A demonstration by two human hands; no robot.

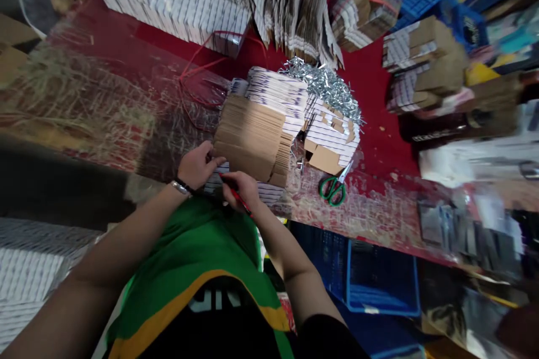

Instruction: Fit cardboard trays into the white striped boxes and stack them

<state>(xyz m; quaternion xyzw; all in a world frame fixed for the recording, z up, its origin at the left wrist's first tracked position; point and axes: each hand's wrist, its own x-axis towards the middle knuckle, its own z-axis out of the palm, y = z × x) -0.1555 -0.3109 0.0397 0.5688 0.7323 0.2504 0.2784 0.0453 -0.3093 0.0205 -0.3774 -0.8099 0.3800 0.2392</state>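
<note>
At the near edge of the table, my left hand [193, 167] has its fingers curled in, thumb and fingertips at the lower left corner of a stack of flat brown cardboard pieces [250, 129]. What lies between those fingers is too small to make out. My right hand [243, 189] is closed around a slim red pen-like tool [241, 201], just below the same stack. White printed card [269, 193] shows beneath the brown pieces. Behind them lie more striped white cards [278, 90]. To the right sits a striped folded carton piece [330, 134].
Green-handled scissors [332, 189] lie right of the stack, near a heap of small shiny metal pieces [326, 84]. Rows of white striped boxes [197, 8] and upright cards [278, 0] line the back. Blue crates [381, 280] stand below the table's front edge.
</note>
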